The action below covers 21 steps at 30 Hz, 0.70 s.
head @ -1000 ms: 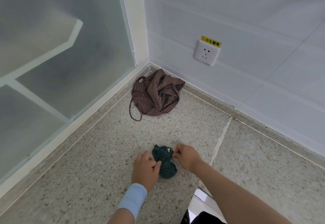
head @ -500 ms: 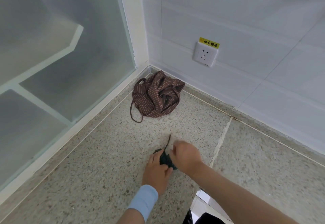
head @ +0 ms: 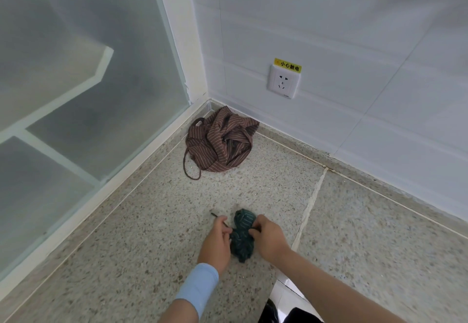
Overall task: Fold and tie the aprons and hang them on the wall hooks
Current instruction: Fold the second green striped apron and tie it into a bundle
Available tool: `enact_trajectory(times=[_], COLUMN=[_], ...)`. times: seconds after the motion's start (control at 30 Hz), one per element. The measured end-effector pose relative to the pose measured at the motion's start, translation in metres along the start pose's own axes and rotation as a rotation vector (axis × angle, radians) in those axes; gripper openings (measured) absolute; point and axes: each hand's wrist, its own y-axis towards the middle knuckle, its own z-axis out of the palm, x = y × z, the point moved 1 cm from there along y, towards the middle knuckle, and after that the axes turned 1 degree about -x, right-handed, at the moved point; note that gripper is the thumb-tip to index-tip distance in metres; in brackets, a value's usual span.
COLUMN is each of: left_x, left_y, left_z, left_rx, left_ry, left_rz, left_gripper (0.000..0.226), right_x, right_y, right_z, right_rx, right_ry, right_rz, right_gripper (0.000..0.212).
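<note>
Hands down on the speckled floor (head: 141,221), both of them at work on the green apron (head: 242,236), which is rolled into a tight dark bundle with pale stripes and lies low in the centre of the view. On one side the left hand (head: 216,244) has its fingers curled round a thin dark tie (head: 219,219), pinching it just beside the bundle, and the loose end of that tie pokes out past the knuckles toward the glass. A light blue sleeve (head: 197,287) covers that wrist. On the other side the right hand (head: 269,240) is clamped on the bundle's waist, fingertips dug into the cloth where it narrows; the arm behind it is bare. Further back, tucked near the corner, the brown striped apron (head: 221,142) sits in a crumpled heap, well apart from the hands, with one strap looping out across the floor. Frosted glass panelling (head: 76,94) runs along one side, a white tiled wall (head: 354,31) along the other. On that wall, a white socket (head: 284,81) with a yellow warning label (head: 288,65) just above it. A pale grout line (head: 309,208) crosses the floor just beside the right hand.
</note>
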Motion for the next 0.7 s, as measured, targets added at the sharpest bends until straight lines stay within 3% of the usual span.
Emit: enact_trajectory(times=[0.07, 0.23, 0.37, 0.53, 0.7], left_x=[0.005, 0.022, 0.026, 0.014, -0.001], left_y=[0.010, 0.026, 0.029, 0.025, 0.019], left_z=[-0.002, -0.013, -0.009, -0.010, -0.021], left_rx=[0.072, 0.157, 0.219, 0.177, 0.169], left_ry=[0.103, 0.420, 0.398, 0.179, 0.432], left_rz=[-0.018, 0.048, 0.091, 0.014, 0.202], left_gripper=[0.043, 0.022, 0.027, 0.015, 0.020], right_x=[0.000, 0.000, -0.002, 0.000, 0.003], right_y=[0.001, 0.004, 0.007, 0.008, 0.016], right_z=[0.000, -0.003, -0.005, -0.006, -0.010], right_rx=[0.028, 0.031, -0.004, -0.098, -0.026], right_ry=[-0.007, 0.025, 0.021, -0.072, -0.196], right_rz=[-0.015, -0.024, -0.049, -0.143, -0.329], right_gripper=[0.005, 0.009, 0.011, 0.020, 0.022])
